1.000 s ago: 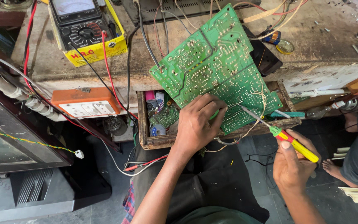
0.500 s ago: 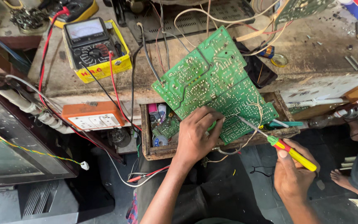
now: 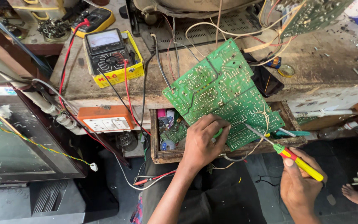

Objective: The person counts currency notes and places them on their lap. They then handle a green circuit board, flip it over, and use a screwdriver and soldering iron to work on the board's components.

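Since a moment ago my view has slid down and left; the board looks unmoved. My left hand [image 3: 204, 143] pinches the lower edge of the green circuit board [image 3: 224, 93], tilted over the open wooden drawer [image 3: 156, 137]. My right hand [image 3: 301, 186] is closed around a yellow-handled screwdriver [image 3: 297, 161], tip touching the board. A yellow meter [image 3: 110, 56] sits on the bench, well apart.

boards counted: 2 – green circuit board [image 3: 224, 91] at centre, second board [image 3: 311, 14] at 1 o'clock | meters: 2 – yellow-cased multimeter [image 3: 110, 56], black multimeter [image 3: 96, 18], both at 11 o'clock | screwdrivers: 1 [image 3: 301, 164] at 4 o'clock
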